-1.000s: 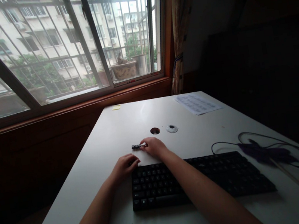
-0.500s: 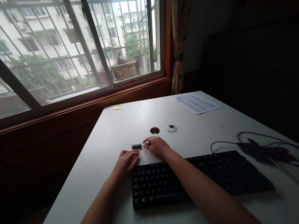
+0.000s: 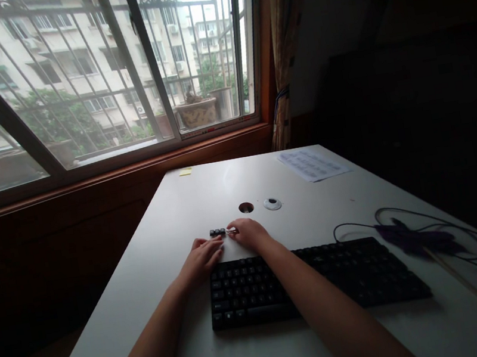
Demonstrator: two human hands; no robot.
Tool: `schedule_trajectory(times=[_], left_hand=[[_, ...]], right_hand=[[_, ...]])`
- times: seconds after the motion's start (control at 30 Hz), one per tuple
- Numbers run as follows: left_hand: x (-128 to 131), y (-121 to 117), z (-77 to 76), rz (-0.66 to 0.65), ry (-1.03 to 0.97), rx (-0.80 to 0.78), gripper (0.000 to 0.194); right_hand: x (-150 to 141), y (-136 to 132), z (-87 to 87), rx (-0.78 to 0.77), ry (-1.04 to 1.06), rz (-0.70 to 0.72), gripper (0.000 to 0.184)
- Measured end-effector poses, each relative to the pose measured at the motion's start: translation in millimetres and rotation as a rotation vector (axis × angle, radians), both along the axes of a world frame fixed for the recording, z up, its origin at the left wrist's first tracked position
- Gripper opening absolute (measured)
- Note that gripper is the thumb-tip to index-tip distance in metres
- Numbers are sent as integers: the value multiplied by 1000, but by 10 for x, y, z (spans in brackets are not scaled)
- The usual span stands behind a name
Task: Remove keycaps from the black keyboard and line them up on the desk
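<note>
A short row of small black keycaps (image 3: 217,232) sits on the white table beyond the keyboard. My left hand (image 3: 202,256) rests just in front of the row, fingers stretched out, with fingertips close to the keycaps; whether they touch cannot be made out. On the row's right side, my right hand (image 3: 249,234) pinches a small shiny metal piece (image 3: 231,230) between thumb and fingers. That piece points left toward the last keycap, and its exact kind is too small to tell. Under my right forearm lies a black keyboard (image 3: 252,293), its middle partly hidden by the arm.
Cables (image 3: 436,227) and a dark purple cloth-like thing (image 3: 420,239) lie at the right, with a thin stick (image 3: 463,280). Farther back are a round table hole (image 3: 246,208), a white ring-shaped cover (image 3: 272,204), printed paper (image 3: 312,165) and a yellow note (image 3: 185,172).
The view has shifted very slightly. Both hands stay by the row of keycaps, with my left fingertips a touch nearer to it.
</note>
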State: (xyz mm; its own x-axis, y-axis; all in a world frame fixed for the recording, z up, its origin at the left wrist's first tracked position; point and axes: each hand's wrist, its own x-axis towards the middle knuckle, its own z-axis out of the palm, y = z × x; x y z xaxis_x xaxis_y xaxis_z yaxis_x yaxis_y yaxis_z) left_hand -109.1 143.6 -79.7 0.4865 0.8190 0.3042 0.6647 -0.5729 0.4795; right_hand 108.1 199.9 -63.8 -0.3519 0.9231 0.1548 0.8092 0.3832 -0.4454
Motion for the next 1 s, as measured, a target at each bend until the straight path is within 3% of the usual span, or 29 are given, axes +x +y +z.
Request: schedule_trajectory(times=[0.67, 1.0], left_hand=[[-1, 2, -16, 3, -7, 7, 31], [-14, 18, -33, 70, -41, 54, 25]], right_hand=[[-34, 19, -32, 14, -10, 22, 29], [-35, 18, -47, 16, -12, 25, 30]])
